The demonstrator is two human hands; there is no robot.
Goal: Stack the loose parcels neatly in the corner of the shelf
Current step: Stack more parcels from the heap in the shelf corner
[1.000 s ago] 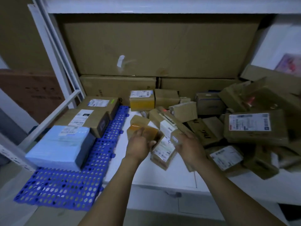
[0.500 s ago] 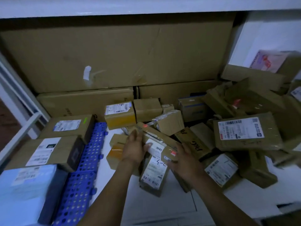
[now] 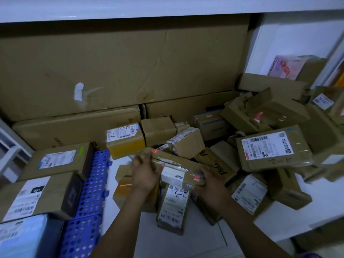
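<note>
A long narrow brown parcel (image 3: 176, 165) with a white label and red stickers lies slantwise between my hands, lifted over the pile. My left hand (image 3: 145, 174) grips its upper left end, and my right hand (image 3: 212, 181) grips its lower right end. Below it lies a flat parcel with a large white label (image 3: 174, 205) on the white shelf (image 3: 186, 243). A heap of loose brown parcels (image 3: 270, 151) fills the right side. A yellow-taped box (image 3: 125, 144) stands behind my left hand.
Large flat cartons (image 3: 115, 71) stand against the back of the shelf. At the left, labelled boxes (image 3: 55, 161) and a pale blue box (image 3: 24, 237) rest on a blue perforated mat (image 3: 91, 194). The upper shelf board (image 3: 167, 8) hangs overhead.
Both hands have taken hold of the long narrow parcel and lifted it off the pile. The view has swung right and moved closer to the shelf.
</note>
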